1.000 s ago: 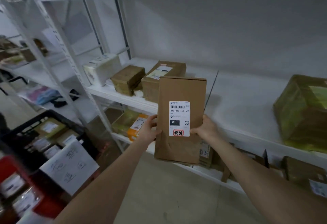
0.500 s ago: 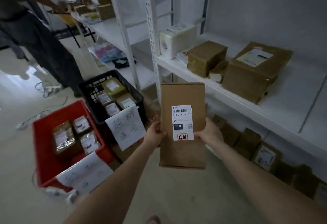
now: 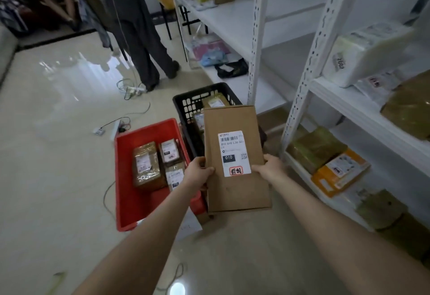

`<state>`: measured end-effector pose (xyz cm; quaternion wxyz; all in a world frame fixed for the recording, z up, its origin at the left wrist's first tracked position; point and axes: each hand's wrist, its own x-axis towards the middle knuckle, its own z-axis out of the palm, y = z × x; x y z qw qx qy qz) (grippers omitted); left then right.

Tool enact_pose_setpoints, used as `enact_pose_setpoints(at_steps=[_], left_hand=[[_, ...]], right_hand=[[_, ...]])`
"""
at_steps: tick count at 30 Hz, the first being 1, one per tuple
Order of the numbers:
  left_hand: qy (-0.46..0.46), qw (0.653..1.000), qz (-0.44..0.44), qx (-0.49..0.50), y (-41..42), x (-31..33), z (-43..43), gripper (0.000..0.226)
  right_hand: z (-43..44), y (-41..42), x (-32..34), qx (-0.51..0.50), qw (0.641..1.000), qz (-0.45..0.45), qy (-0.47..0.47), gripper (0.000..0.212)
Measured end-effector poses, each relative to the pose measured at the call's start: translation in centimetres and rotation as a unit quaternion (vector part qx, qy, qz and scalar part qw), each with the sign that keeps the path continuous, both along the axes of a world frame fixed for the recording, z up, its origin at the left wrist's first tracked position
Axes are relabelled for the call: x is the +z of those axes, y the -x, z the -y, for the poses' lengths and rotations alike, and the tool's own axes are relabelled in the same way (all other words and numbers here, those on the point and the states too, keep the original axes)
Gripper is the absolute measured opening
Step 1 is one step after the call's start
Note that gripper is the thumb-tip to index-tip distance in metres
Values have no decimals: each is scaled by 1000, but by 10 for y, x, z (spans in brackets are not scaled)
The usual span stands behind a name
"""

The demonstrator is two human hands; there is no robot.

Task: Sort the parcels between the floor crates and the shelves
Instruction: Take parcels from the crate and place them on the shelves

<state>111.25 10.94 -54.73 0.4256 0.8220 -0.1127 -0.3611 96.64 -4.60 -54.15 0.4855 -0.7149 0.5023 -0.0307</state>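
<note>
I hold a flat brown cardboard parcel (image 3: 235, 192) upright in front of me, its white shipping label with a barcode and a red stamp facing me. My left hand (image 3: 197, 172) grips its left edge and my right hand (image 3: 270, 167) grips its right edge. Below and left of the parcel a red crate (image 3: 125, 178) on the floor holds three taped parcels. Behind it stands a black crate (image 3: 186, 106), partly hidden by the parcel, with more parcels inside. White shelves (image 3: 349, 99) with parcels rise on the right.
Another person (image 3: 137, 26) in dark trousers stands at the far shelf unit. Cables and a power strip (image 3: 116, 127) lie on the glossy floor left of the crates. A white parcel (image 3: 363, 54) and brown and orange parcels (image 3: 337, 169) sit on the right shelves.
My view has swung left and down, away from the shelf toward the floor crates. The parcel stays in both hands and now hangs over the crates instead of in front of the shelf.
</note>
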Motion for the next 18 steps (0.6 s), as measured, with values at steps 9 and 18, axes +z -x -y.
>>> enact_pose_setpoints(at_steps=[9,18], left_hand=[[-29,997,32,60,-118,-16,73,53],[-135,987,72,58,-235,-64,165,57]], right_hand=[[87,-145,-27,18,1000,14,-20,28],[178,-278,-96,-2,996,-15,-92,37]])
